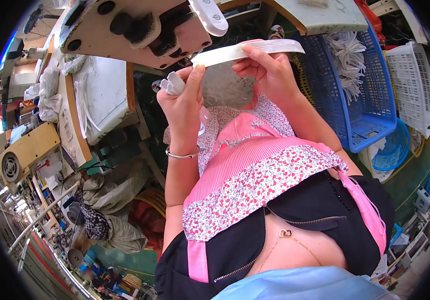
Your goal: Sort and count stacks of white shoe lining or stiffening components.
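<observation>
Both left fingers [194, 81] and right fingers [262, 57] clamp white strap [223, 54] midair (tail past right); desk [106, 92] left, green floor [137, 259].

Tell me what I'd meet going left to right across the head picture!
Tan machine → left hand → right hand → blue crate → white basket.

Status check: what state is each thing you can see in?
White strip: spans both hands, right end free
Left hand: pinching strip, gripping folded white band
Right hand: pinching strip
Blue plastic crate: open-topped, holding bundled white strips
Black jacket: zip open at chest
Silver bracelet: on left wrist
</observation>
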A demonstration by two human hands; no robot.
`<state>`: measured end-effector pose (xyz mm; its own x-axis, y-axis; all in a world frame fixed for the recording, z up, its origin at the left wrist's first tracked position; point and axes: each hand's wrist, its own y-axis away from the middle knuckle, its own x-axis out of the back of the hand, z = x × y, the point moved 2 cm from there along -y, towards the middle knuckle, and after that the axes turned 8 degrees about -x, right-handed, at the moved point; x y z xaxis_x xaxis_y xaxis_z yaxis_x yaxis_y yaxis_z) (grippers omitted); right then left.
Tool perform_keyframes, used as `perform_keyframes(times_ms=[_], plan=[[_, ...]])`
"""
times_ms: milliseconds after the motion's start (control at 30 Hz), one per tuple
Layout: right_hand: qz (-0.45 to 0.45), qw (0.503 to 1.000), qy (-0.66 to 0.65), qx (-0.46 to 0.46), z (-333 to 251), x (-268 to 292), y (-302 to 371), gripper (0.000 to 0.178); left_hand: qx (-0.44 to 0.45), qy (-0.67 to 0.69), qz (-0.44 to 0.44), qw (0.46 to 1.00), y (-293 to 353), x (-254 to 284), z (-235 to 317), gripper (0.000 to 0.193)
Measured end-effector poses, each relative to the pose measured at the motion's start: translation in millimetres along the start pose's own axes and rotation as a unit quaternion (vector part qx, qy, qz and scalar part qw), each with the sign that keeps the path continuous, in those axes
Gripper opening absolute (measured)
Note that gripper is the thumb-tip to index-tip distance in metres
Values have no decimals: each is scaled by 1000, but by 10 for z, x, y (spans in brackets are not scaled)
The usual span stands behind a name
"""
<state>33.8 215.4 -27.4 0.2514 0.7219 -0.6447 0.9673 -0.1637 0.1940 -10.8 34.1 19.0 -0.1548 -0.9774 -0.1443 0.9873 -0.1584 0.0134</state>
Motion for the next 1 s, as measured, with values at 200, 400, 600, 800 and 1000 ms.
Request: perform_keyframes(times_ms=[200, 400, 600, 800, 1000], plan=[[-28, 999, 40, -4, -49, -15, -49, 22, -40, -31, 12, 999, -47, -14, 25, 20], [-28, 998, 57, 3, -91, -46, -125, 20, -51, -57, 10, 997, -77, 22, 31, 18], [-36, 996, 78, 13, -112, -41, -133, 17, -47, -50, 7, 998, -83, 35, 34, 19], [-33, 997, 70, 3, -99, -111, -102, 16, -37, -36, 3, 999, -88, 107, 38, 19], [-49, 996, 78, 2, -89, -195, -116, 14, -22, 0, 17, 1000, -83, 156, 33, 18]])
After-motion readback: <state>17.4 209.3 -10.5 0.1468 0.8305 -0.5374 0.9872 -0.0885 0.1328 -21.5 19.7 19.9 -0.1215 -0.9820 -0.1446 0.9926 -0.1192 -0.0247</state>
